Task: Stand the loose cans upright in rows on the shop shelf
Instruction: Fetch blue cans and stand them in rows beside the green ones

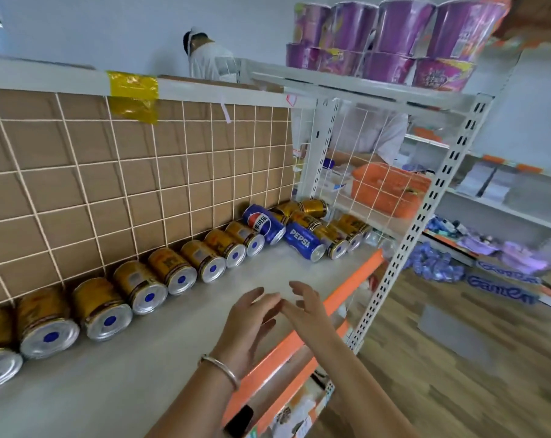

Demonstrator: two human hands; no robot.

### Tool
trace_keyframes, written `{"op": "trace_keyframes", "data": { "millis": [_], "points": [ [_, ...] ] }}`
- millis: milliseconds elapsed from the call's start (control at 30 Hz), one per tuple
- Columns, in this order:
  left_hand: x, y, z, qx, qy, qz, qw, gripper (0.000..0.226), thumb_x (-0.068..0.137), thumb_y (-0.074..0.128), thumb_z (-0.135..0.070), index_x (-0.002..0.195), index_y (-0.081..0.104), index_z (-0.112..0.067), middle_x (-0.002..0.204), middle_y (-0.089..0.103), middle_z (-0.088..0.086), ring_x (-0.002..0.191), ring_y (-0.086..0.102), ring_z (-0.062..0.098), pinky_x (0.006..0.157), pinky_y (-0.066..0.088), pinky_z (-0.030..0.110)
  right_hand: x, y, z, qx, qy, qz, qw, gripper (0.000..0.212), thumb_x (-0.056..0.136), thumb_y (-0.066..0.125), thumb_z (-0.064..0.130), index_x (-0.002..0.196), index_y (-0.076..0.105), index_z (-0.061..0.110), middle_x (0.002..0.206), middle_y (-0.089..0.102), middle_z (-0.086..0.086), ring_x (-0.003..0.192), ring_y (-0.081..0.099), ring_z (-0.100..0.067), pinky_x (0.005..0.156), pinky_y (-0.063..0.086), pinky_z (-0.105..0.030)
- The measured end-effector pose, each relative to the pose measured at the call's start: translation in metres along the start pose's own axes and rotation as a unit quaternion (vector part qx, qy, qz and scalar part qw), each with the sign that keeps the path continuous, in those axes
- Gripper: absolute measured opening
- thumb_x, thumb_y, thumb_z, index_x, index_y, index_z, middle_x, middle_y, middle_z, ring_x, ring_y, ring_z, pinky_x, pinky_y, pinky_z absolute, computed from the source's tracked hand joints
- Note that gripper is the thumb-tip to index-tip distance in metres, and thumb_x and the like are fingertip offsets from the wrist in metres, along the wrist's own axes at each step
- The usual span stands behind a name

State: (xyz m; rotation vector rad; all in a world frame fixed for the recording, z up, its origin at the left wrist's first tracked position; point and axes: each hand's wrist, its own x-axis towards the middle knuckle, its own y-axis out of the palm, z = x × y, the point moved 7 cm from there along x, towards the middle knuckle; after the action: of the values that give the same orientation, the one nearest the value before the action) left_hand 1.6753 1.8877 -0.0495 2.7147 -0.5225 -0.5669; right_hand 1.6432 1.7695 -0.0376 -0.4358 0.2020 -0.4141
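Observation:
A row of several gold cans (173,270) stands upright along the back grid of the grey shelf (116,368), silver tops with blue dots showing. At the far right end lies a loose heap: two blue Pepsi cans (304,243) on their sides among several gold cans (340,235). My left hand (252,320), with a silver bangle on the wrist, and my right hand (305,306) hover over the shelf's front part, fingers relaxed and empty, fingertips nearly touching. Both are well short of the heap.
An orange price strip (346,289) runs along the shelf's front edge. A white upright post (403,241) bounds the right end. Purple cup noodles (394,42) sit on the shelf above. A person in white stands behind the rack; an orange basket (388,188) lies beyond.

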Motion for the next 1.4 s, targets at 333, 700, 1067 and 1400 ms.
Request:
{"op": "trace_keyframes", "data": {
  "millis": [333, 700, 1067, 1400],
  "points": [
    [0.066, -0.019, -0.007, -0.031, -0.033, -0.072, 0.996, 0.025, 0.09, 0.06, -0.016, 0.113, 0.06, -0.007, 0.109, 0.068, 0.012, 0.104, 0.064, 0.025, 0.089, 0.048, 0.035, 0.125, 0.011, 0.013, -0.064, -0.018, 0.026, 0.997, 0.078, 0.086, 0.066, 0.026, 0.149, 0.02, 0.022, 0.155, 0.021, 0.0, 0.135, 0.037, -0.021, 0.093, 0.041, -0.023],
    [0.093, -0.046, -0.02, -0.043, -0.048, -0.125, 0.99, 0.027, 0.096, 0.049, -0.013, 0.117, 0.056, 0.002, 0.116, 0.064, 0.021, 0.115, 0.056, 0.037, 0.105, 0.04, 0.043, 0.245, 0.018, 0.033, -0.272, -0.076, 0.038, 0.959, 0.075, 0.081, 0.071, 0.029, 0.142, 0.028, 0.019, 0.142, 0.04, -0.006, 0.122, 0.05, -0.027, 0.101, 0.044, -0.038],
    [0.121, -0.02, -0.021, -0.021, -0.065, -0.146, 0.987, 0.03, 0.088, 0.064, -0.022, 0.115, 0.061, -0.007, 0.109, 0.07, 0.009, 0.102, 0.065, 0.023, 0.085, 0.052, 0.032, 0.229, -0.006, 0.017, 0.103, 0.096, 0.073, 0.987, 0.044, 0.079, 0.07, 0.033, 0.114, 0.057, 0.01, 0.092, 0.062, -0.006, 0.078, 0.058, -0.019, 0.067, 0.049, -0.03],
    [0.145, 0.01, -0.013, -0.077, -0.061, -0.136, 0.986, 0.069, 0.065, 0.084, -0.03, 0.122, 0.052, -0.008, 0.111, 0.068, 0.017, 0.1, 0.067, 0.034, 0.084, 0.056, 0.045, 0.179, -0.025, 0.03, -0.189, -0.107, 0.23, 0.949, 0.055, 0.082, 0.06, 0.056, 0.13, 0.049, 0.031, 0.128, 0.055, 0.008, 0.11, 0.055, -0.011, 0.093, 0.049, -0.031]
  ]
}}
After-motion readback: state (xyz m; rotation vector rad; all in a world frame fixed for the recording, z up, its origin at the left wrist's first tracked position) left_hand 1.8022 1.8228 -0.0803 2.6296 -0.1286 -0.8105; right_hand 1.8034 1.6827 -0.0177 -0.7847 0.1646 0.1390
